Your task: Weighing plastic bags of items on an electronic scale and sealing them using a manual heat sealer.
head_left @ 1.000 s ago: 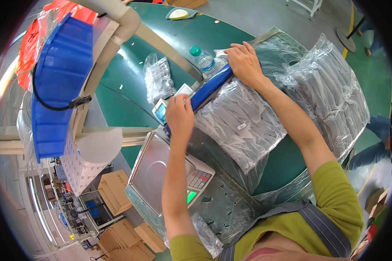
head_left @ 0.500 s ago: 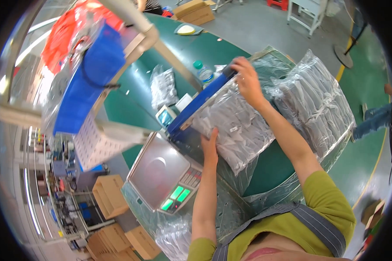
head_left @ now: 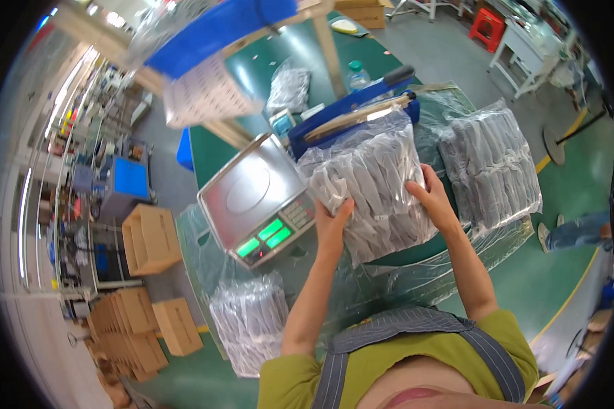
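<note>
A clear plastic bag (head_left: 375,180) packed with rows of grey, individually wrapped pieces is between my two hands. At its left side, my left hand (head_left: 332,225) grips the film with the thumb on top. My right hand (head_left: 433,201) holds the opposite side, thumb over the bag and fingers around its edge. Just beyond the bag is a blue bar heat sealer (head_left: 317,129) with a black-ended lever (head_left: 398,75); its arm is raised and apart from the base. The bag's far end lies against or beside the sealer; exact contact is unclear.
A digital scale (head_left: 249,187) with lit green displays stands at the left. Another packed bag (head_left: 491,167) is on the right, and one (head_left: 249,327) lies at the near left. A frame post (head_left: 329,58) and a bottle (head_left: 357,76) stand beyond the sealer.
My right hand has let go of the sealer's lever and moved to the bag's right side. The sealer arm has risen. The bag has shifted toward me and is tilted up.
</note>
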A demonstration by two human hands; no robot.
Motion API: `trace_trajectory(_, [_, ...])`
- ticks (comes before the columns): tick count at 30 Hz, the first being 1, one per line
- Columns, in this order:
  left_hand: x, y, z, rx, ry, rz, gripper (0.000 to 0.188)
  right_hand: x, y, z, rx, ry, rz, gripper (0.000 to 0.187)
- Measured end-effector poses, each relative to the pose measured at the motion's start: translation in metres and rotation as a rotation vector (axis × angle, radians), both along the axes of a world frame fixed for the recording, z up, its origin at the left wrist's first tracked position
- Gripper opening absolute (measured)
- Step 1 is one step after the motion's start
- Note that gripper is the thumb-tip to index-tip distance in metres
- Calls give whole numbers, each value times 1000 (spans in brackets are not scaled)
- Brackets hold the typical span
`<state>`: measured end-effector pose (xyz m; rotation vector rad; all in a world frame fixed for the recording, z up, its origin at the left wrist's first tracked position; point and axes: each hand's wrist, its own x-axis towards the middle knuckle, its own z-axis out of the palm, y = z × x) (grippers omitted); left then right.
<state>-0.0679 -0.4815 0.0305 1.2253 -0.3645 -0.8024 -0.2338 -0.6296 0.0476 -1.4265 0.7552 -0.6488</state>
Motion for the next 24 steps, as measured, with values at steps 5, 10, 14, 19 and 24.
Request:
trace_trajectory(5, [10, 118, 88, 133, -64, 171, 53, 27, 82, 59, 146, -12, 309, 55])
trace_trajectory(10, [35, 268, 132, 407, -62, 361, 50, 74, 197, 65, 236, 54, 775, 64])
trace_trajectory(14, [56, 346, 128, 569, -139, 388, 51, 104, 281, 40, 260, 1, 884, 71])
trace_trajectory(19, [84, 395, 52, 980, -434, 376, 47, 122, 321, -4, 246, 215, 993, 68])
trace_trajectory(24, [112, 420, 50, 823, -451, 112, 37, 123, 323, -4, 86, 264, 1172, 83])
